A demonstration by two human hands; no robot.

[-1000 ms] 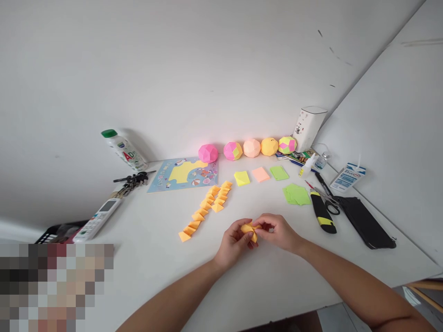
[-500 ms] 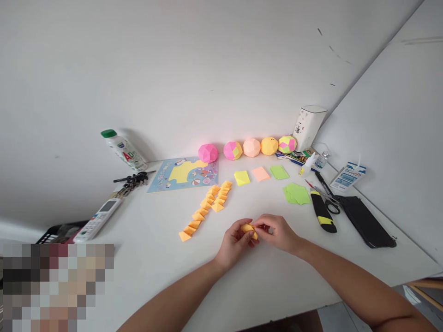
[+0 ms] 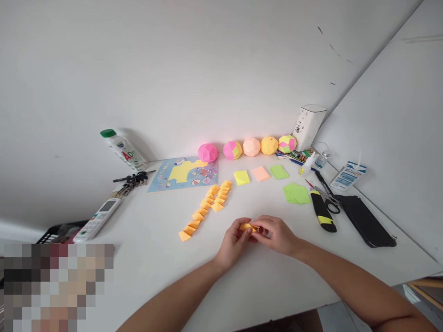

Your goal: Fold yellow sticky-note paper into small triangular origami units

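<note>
Between my two hands is a small orange folded paper piece [image 3: 246,227], partly hidden by fingers. My left hand [image 3: 235,242] is closed around its left side, thumb on top. My right hand [image 3: 274,233] pinches its right side with thumb and fingertips. Both hands are just above the white table. Beyond them and to the left, folded orange paper units [image 3: 199,214] lie in two slanting rows. Farther back are a yellow sticky-note pad [image 3: 241,177], a peach pad [image 3: 260,173] and a green pad [image 3: 279,172].
Several faceted paper balls [image 3: 251,147] line the wall. Right of my hands lie green paper sheets [image 3: 296,193], a utility knife [image 3: 323,212], scissors [image 3: 332,205] and a black pouch [image 3: 365,221]. On the left are a remote control [image 3: 98,220], keys [image 3: 133,182] and a bottle [image 3: 124,150].
My right hand's fingers have shifted and curled around the right side of the orange paper, whose visible shape has changed slightly. My left hand has barely moved.
</note>
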